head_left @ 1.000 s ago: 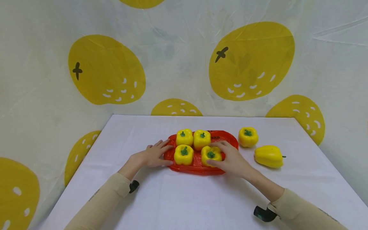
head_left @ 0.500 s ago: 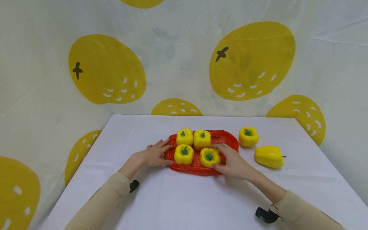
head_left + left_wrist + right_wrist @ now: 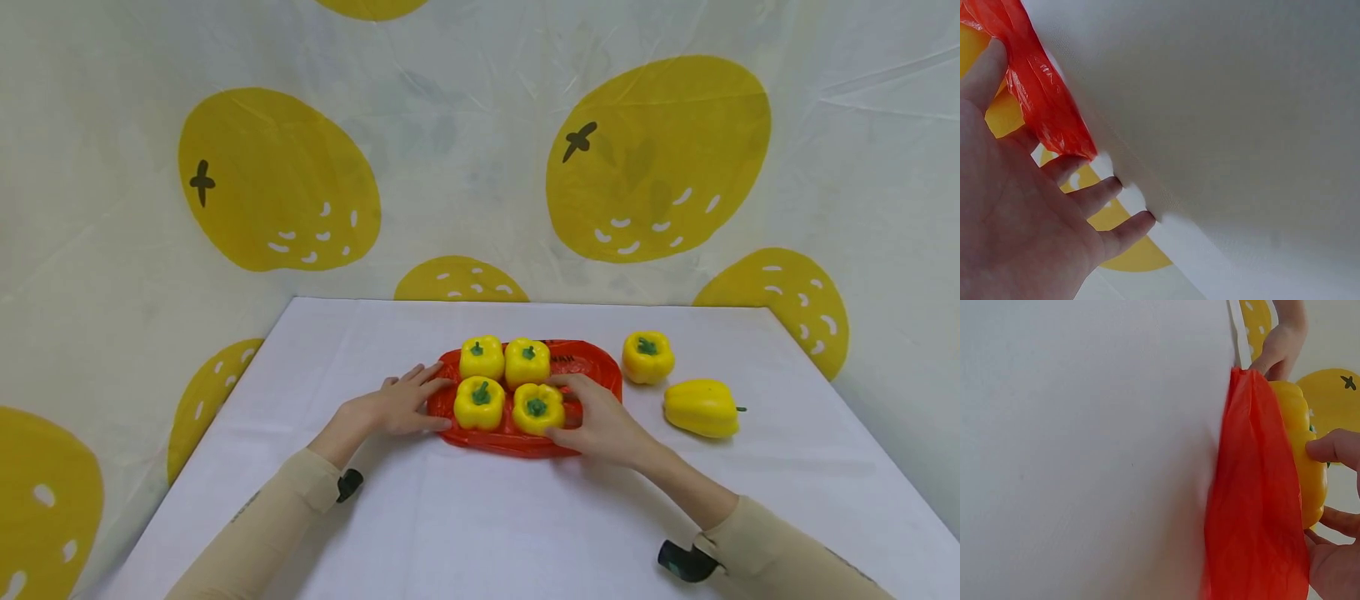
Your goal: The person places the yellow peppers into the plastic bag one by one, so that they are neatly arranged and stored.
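Four-lobed yellow peppers stand in two rows on a flat red plastic bag (image 3: pixel 596 358). At the front right pepper (image 3: pixel 537 410), my right hand (image 3: pixel 609 423) has thumb and fingers round its right side; in the right wrist view the thumb of that hand (image 3: pixel 1335 565) touches the pepper (image 3: pixel 1311 478) above the red bag (image 3: pixel 1254 487). My left hand (image 3: pixel 401 408) rests at the bag's left edge, fingers spread, beside the front left pepper (image 3: pixel 479 403). The left wrist view has this hand (image 3: pixel 1029 206) against the red plastic (image 3: pixel 1047 100). Behind stand two peppers (image 3: pixel 482 358).
Right of the bag, one yellow pepper (image 3: pixel 648 357) stands upright and another (image 3: pixel 702 408) lies on its side, stem to the right. The white table (image 3: pixel 450 533) ends at a curtain (image 3: pixel 465 167) printed with yellow fruit.
The front right pepper has shifted left, closer to the front left one, and my right hand has moved left along with it. My left hand has stayed in place.
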Tool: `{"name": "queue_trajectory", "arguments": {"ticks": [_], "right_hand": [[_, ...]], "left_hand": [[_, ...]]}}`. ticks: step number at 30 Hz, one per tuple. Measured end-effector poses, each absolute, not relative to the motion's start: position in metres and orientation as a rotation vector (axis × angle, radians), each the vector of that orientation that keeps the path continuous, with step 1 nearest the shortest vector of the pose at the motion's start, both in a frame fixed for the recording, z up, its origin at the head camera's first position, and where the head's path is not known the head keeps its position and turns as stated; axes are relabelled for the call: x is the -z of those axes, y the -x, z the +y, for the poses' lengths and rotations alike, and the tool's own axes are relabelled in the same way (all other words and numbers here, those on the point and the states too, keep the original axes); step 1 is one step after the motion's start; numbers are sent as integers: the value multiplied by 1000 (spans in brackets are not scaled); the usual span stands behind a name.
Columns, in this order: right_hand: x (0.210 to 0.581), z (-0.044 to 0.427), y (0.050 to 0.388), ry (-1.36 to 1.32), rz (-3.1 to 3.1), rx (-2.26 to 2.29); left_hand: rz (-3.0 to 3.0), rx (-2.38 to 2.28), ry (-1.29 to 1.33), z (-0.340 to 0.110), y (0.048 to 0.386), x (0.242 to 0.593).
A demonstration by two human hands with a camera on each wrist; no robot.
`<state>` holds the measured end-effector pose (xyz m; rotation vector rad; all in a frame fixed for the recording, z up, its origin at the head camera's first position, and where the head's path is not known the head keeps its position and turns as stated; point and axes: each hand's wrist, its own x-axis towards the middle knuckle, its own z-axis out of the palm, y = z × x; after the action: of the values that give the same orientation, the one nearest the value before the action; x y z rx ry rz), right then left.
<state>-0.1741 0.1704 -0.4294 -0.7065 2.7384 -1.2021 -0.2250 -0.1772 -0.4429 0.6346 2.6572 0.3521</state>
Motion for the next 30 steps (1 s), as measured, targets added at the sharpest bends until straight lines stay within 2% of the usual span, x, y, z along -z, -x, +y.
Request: {"name": "queue_trajectory", "arguments": {"ticks": [16,30], "right_hand": [[434,162,177,700,2743,1221],[426,182,180,718,2690,1281]], "left_hand": [[2657,-339,-627,-178,225,443],[2646,-334,-625,-178,226,442]]}}
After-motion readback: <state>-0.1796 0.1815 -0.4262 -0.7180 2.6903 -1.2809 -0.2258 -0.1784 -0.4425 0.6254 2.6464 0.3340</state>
